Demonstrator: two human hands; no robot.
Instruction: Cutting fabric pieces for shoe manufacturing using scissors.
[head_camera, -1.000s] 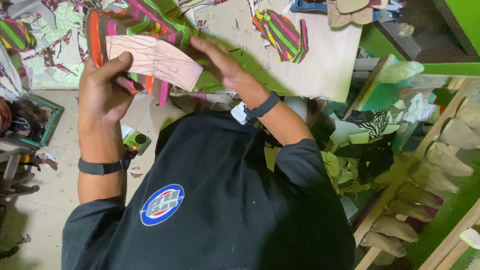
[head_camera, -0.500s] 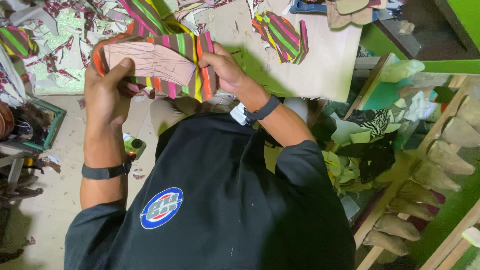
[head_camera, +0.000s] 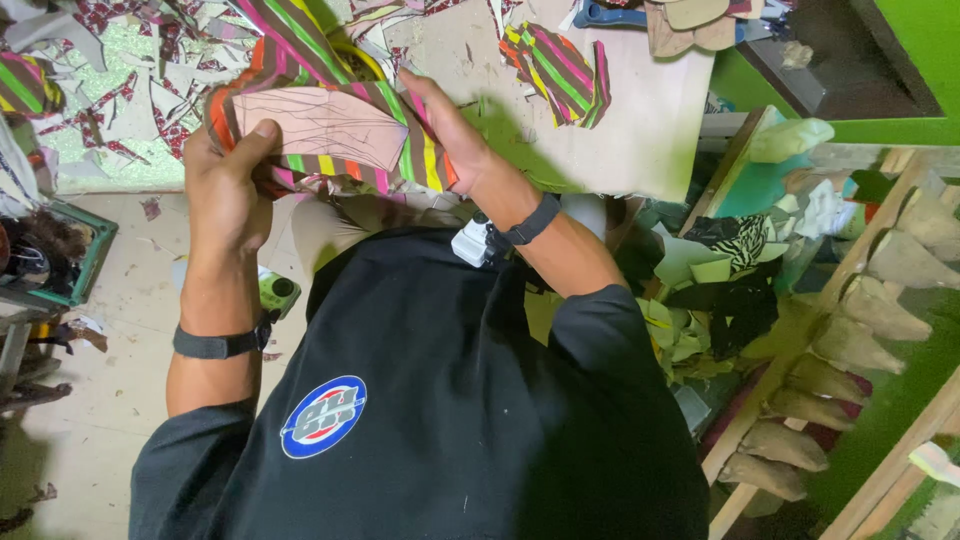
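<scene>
- Striped fabric (head_camera: 425, 160), banded in green, pink, yellow and orange, is held up in front of the person's chest, above the near edge of the bench (head_camera: 640, 140).
- Left hand (head_camera: 225, 190) grips the fabric's left end, thumb pressed onto a pinkish paper pattern (head_camera: 320, 125) lying flat on the fabric.
- Right hand (head_camera: 450, 135) clasps the fabric's right end, fingers curled round its edge.
- Second striped piece (head_camera: 560, 70) lies on the bench, well apart from both hands.
- Torn scraps (head_camera: 130, 90) litter the bench's left part.
- Wooden shoe lasts (head_camera: 880, 265) sit on a rack to the right.
</scene>
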